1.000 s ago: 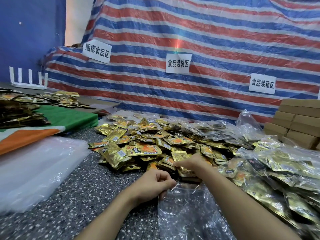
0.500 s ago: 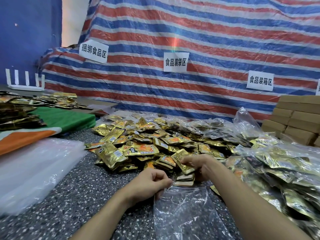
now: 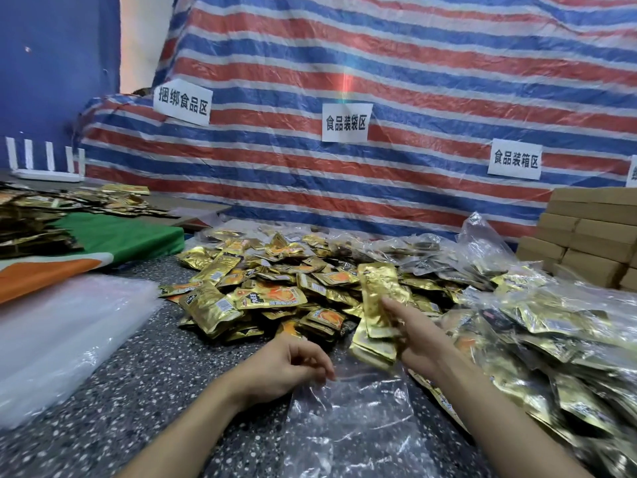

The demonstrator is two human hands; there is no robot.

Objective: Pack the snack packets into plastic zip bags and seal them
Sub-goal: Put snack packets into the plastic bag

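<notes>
The right hand (image 3: 418, 336), just right of frame centre, is gripping a small sheaf of gold snack packets (image 3: 377, 305), thumb hidden behind and forefinger lying straight across the front one. The sheaf is hanging just above the mouth of the clear zip bag (image 3: 351, 408). Its long axis is running nearly up and down the frame, with the lower short edges aiming at the bag.

The left hand (image 3: 286, 367), lower centre, is curling its fingers at the bag's upper left rim and appears to be pinching one lip. The bag is lying flat on the speckled table (image 3: 138, 391), mouth facing up-frame and length running toward the bottom edge.

The packets are probably light, slick and fairly stiff at their seams, so they are likely to fan or slip. Squeezing them across the middle, short edges squared, should be suiting them best. The bag film is limp and clingy, so it needs taking at the rim.

Beyond, the loose pile (image 3: 269, 288) is filling the centre, filled bags (image 3: 551, 322) are heaping at right and empty bags (image 3: 62, 332) are lying at left.
</notes>
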